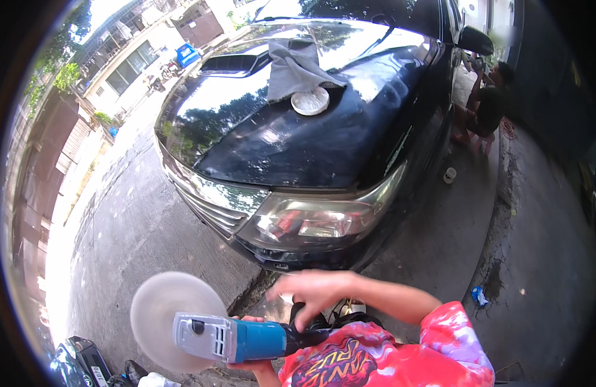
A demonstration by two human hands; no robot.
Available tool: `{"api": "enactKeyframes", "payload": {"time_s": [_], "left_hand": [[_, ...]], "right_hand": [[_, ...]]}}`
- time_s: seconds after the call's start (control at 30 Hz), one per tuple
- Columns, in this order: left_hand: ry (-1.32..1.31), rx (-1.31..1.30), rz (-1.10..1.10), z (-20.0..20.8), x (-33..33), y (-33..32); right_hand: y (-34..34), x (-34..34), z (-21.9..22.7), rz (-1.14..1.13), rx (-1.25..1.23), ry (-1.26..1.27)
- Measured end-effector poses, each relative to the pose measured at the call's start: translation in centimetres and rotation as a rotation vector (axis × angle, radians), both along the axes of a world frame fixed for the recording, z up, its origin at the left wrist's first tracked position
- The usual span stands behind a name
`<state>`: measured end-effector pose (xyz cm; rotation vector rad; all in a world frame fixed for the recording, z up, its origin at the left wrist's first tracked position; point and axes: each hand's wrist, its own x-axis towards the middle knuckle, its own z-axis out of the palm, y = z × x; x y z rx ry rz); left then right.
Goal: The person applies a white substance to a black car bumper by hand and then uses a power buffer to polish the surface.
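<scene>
I have the polisher (259, 340) low in view, in front of the car (349, 151) and off its paint, its blue body lying crosswise with the grey head to the left. My left hand (254, 366) comes from below, fingers clamped around the blue body, tips showing along the far side and the palm hidden beneath. The disc (157, 322) at the head shows as a pale, smooth blur over the pavement (143, 226).

My right hand (315, 288) is over the black handle (307, 339), fingers apart and smeared by motion; I can't tell whether the thumb touches the handle.

Ahead of me, a grey cloth (291, 68) lies rumpled on the hood, with a round white pad (310, 101) at its near edge. The headlight (317, 222) facing me is well apart from the disc. To the right, I see a co-worker (490, 106) seated low beside the car, a white cup (450, 175) on the ground near them. Nearer me lies a blue and white wrapper (479, 296).
</scene>
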<state>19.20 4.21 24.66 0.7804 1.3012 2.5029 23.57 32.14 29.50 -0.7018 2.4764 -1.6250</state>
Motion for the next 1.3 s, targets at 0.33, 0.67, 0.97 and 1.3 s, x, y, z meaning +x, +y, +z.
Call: {"api": "enactKeyframes", "payload": {"time_s": [0.33,0.67,0.97,1.3], "left_hand": [[-0.004,-0.107,0.164,-1.0,-0.6,-1.5],[-0.003,-0.051,-0.116,-0.9,-7.9,-1.9],[0.108,-0.168,-0.558,1.1,-21.9,-3.6],[0.045,-0.880,-0.969,2.6,-33.2,-9.6]], "right_hand": [[22.6,-12.5,9.0,-1.635,0.607,0.040],[21.3,-15.0,8.7,-1.547,0.626,0.369],[4.4,1.4,0.0,-1.791,-0.006,0.611],[-40.7,14.7,-19.6,-2.791,-0.741,0.029]]}}
